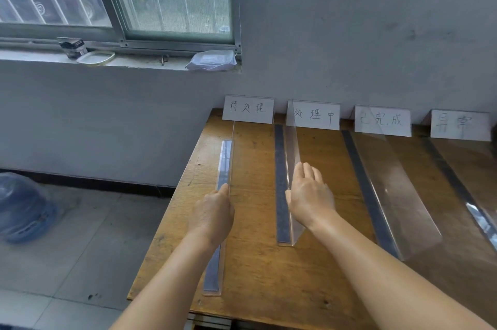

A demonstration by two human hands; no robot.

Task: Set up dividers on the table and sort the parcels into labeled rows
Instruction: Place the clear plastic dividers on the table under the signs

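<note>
Several clear plastic dividers with dark base strips stand on the wooden table (258,262). My left hand (212,215) grips the top edge of the leftmost divider (225,165), near the table's left edge. My right hand (309,195) lies flat, fingers together, against the right side of the second divider (292,146). A third divider (390,195) and a fourth divider (478,216) stand further right. Handwritten white label cards (248,109) lean against the wall behind the rows. No parcels are in view.
A grey wall runs behind the table, with a window and sill (121,60) at upper left holding a wrapped packet (212,61) and small items. A blue water jug (24,208) lies on the tiled floor to the left.
</note>
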